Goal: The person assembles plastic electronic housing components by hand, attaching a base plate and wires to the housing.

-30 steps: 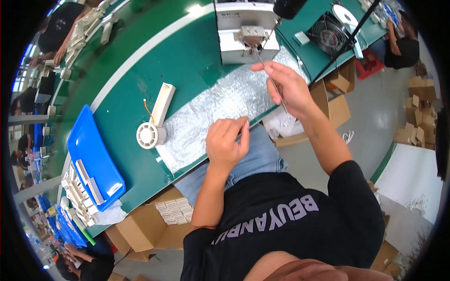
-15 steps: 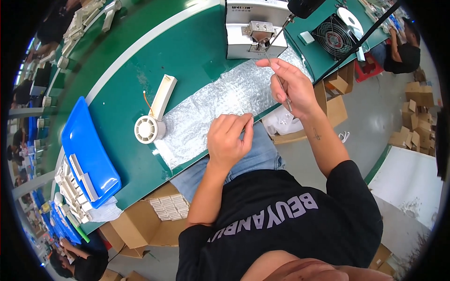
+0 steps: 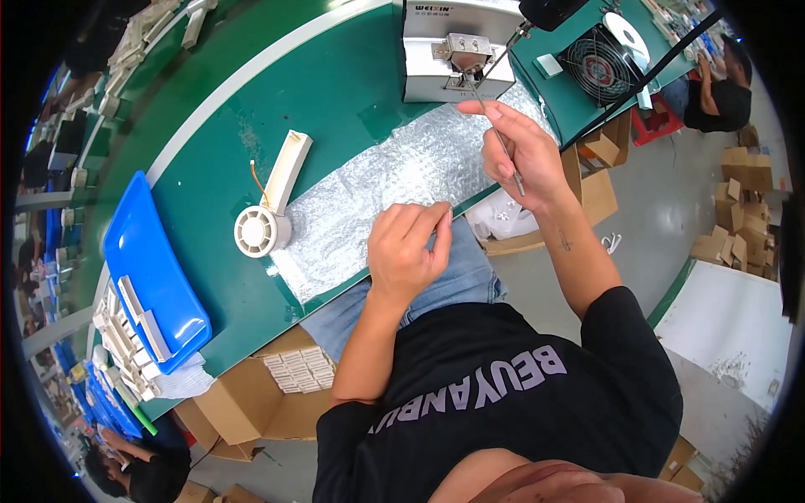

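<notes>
My right hand point(image 3: 527, 155) is closed around a thin metal tool point(image 3: 509, 154) that looks like tweezers, with the index finger stretched out along it. The tool's far end reaches up toward the metal fitting point(image 3: 470, 54) on the front of a silver box-shaped machine point(image 3: 423, 71). Whether it touches there I cannot tell. Over the table's near edge my left hand point(image 3: 407, 251) is curled, thumb against fingers; anything inside is hidden. To its left, a white round fan-like part point(image 3: 261, 231) with an orange wire joins a long white housing point(image 3: 288, 168).
Silver bubble-like sheeting point(image 3: 360, 205) covers the near table. A blue tray point(image 3: 159, 260) with white strips stands left. A black screwdriver-like tool point(image 3: 549, 10) hangs by the machine; a black fan point(image 3: 594, 67) stands right. Cardboard boxes point(image 3: 243, 398) sit below. Other people work at both sides.
The view has shifted slightly, so the tray and white part appear a little further left. The metal tool has tilted a little in my right hand. My left hand stays curled in nearly the same place.
</notes>
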`<move>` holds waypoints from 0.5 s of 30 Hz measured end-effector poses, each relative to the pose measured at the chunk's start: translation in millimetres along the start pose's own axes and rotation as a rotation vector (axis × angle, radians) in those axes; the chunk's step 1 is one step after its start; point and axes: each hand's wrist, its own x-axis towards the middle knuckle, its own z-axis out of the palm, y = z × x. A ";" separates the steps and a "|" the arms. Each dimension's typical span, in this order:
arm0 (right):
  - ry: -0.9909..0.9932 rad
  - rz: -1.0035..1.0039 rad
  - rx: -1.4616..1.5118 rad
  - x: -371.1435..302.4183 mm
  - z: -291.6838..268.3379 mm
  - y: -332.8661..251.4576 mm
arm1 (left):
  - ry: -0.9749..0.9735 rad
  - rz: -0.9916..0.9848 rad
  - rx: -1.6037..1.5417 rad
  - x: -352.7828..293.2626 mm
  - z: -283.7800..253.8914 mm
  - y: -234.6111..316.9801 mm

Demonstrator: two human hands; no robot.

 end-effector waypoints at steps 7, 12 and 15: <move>-0.042 0.037 0.253 1.3 -0.8 8.2 | 0.001 0.007 0.008 -1.4 1.8 -0.3; 0.086 -0.018 -0.070 2.9 4.2 7.4 | 0.024 0.026 0.000 -3.2 5.6 -3.3; 0.085 -0.024 -0.226 6.6 -2.5 3.1 | 0.030 0.039 -0.009 -2.5 6.0 -6.1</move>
